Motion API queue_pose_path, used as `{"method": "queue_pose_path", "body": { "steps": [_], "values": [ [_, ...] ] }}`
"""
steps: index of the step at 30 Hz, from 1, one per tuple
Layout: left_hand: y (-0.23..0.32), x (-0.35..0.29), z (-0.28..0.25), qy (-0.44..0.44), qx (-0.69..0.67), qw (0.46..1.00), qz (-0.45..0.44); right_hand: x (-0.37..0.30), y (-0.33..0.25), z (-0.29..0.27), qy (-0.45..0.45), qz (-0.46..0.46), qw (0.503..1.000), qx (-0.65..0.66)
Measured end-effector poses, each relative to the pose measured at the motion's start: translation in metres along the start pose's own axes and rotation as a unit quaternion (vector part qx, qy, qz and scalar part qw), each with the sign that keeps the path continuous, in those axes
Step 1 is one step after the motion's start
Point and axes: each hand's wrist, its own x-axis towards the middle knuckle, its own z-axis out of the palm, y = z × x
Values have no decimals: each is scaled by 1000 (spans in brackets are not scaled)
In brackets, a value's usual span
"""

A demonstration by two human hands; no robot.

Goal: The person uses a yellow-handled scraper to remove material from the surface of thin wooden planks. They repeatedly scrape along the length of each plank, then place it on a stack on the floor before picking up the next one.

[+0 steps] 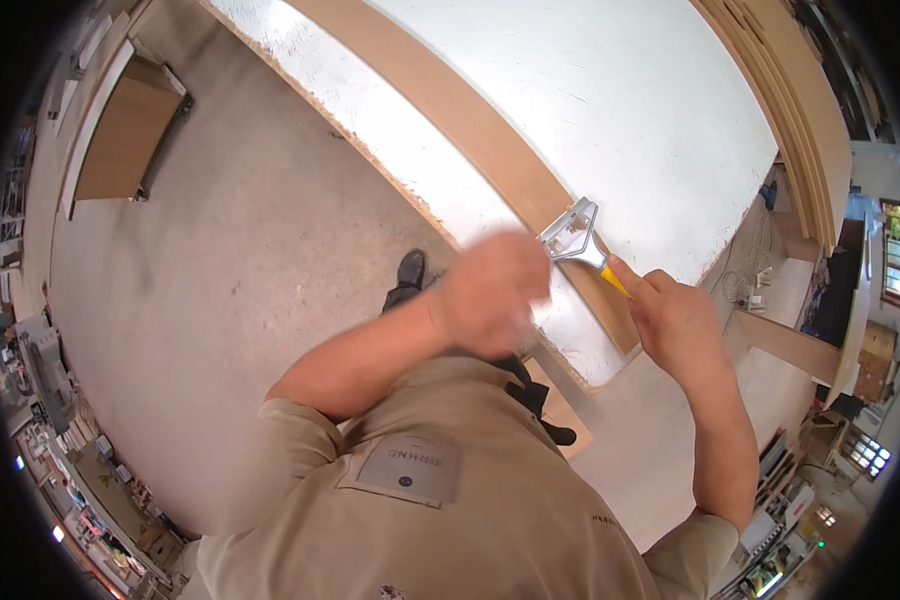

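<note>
The right hand [675, 325] holds a yellow-handled metal scraper [593, 254].

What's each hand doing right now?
Left hand: too blurred to tell open or closed.
Right hand: closed, holding the yellow-handled scraper.

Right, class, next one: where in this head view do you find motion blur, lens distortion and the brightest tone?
Head view: the left hand is smeared, while the right hand and scraper look crisper; head view: the stacked boards bow, as a fisheye makes them; head view: the white panel is the brightest large area.
</note>
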Motion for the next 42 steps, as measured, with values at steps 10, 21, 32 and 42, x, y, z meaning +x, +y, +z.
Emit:
{"method": "queue_pose_path", "body": {
  "steps": [10, 21, 32, 42],
  "values": [
    [-11, -11, 17, -304, 188, 932, -68, 56, -30, -20, 12, 8, 1000, 12],
    [-40, 13, -22, -404, 111, 905, -75, 197, -83, -61, -50, 20, 999, -5],
    [-89, 34, -119, -354, 282, 885, -110, 311, -109, -81, -20, -37, 998, -37],
    [-147, 92, -213, -427, 200, 862, -184, 444, -160, -119, -54, -10, 998, -39]
  ]
}}
